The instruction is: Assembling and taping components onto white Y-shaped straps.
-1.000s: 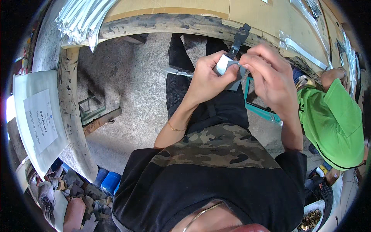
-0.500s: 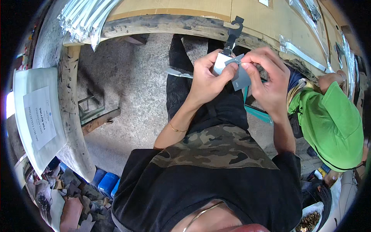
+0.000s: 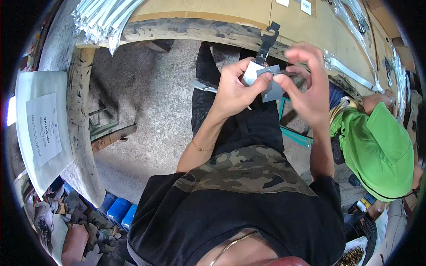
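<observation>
Here, both hands point(image 3: 270, 86) pinching grey card point(image 3: 271, 88).

A black short-sleeved T-shirt point(image 3: 248, 213) with a camouflage-patterned band across the chest — greens, browns and black. Dark trousers point(image 3: 239, 119) below. A thin gold-coloured bracelet point(image 3: 202, 147) circles the left wrist — both forearms bare.
</observation>
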The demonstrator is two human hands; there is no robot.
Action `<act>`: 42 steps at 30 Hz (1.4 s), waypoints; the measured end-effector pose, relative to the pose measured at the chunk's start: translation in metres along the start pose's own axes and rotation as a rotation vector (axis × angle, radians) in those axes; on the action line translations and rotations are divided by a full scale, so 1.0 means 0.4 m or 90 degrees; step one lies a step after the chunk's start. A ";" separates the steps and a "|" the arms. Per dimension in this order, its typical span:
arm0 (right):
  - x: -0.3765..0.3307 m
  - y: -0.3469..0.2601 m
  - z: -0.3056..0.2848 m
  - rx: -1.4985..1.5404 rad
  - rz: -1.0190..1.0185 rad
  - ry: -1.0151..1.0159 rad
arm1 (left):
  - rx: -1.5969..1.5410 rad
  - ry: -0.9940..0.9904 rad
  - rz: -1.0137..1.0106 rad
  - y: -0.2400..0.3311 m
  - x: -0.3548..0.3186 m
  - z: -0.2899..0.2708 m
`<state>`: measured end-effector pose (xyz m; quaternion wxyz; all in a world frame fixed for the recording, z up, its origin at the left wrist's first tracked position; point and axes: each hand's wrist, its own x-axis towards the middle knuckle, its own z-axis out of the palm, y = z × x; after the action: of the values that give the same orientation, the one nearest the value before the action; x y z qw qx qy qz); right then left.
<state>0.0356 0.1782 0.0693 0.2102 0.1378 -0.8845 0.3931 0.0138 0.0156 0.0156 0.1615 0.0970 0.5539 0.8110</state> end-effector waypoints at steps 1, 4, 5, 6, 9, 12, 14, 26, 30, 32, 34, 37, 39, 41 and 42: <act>0.009 0.007 -0.005 0.191 0.167 -0.041 | 0.009 -0.007 -0.014 0.006 0.004 -0.002; 0.032 0.037 -0.014 0.352 0.320 -0.182 | 0.032 -0.019 -0.027 0.008 0.007 -0.008; 0.044 0.042 -0.020 0.368 0.360 -0.256 | 0.046 -0.021 -0.029 0.004 0.007 -0.013; 0.054 0.047 -0.025 0.384 0.400 -0.332 | 0.047 -0.019 -0.026 -0.002 0.007 -0.020; 0.046 0.057 -0.003 0.461 0.403 -0.216 | -0.117 -0.093 -0.068 -0.012 0.011 -0.030; 0.041 0.049 0.019 0.532 0.438 -0.147 | -0.128 -0.094 -0.081 -0.006 0.013 -0.029; 0.031 0.054 0.035 0.571 0.455 -0.081 | -0.164 -0.111 -0.075 -0.010 0.018 -0.034; 0.000 0.066 0.068 0.723 0.460 0.081 | -0.062 -0.145 -0.092 0.007 0.027 -0.046; 0.003 0.045 0.087 0.621 0.412 0.139 | -0.035 -0.162 -0.062 0.006 0.024 -0.039; 0.003 0.045 0.090 0.575 0.391 0.196 | -0.037 -0.169 -0.053 -0.002 0.025 -0.034; 0.005 0.041 0.087 0.527 0.381 0.174 | -0.037 -0.169 -0.042 -0.005 0.022 -0.038; 0.010 0.044 0.069 0.456 0.342 0.124 | -0.003 -0.189 -0.051 -0.003 0.023 -0.044; 0.016 0.048 0.056 0.437 0.313 0.095 | 0.009 -0.211 -0.085 -0.001 0.024 -0.048; 0.023 0.049 0.048 0.418 0.294 0.057 | 0.028 -0.195 -0.104 0.000 0.021 -0.046; 0.027 0.046 0.045 0.417 0.293 0.057 | 0.045 -0.182 -0.123 0.002 0.022 -0.043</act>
<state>0.0137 0.1759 0.0519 0.0999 -0.0215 -0.7099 0.6968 -0.0004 0.0038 0.0101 0.3123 0.1629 0.5604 0.7495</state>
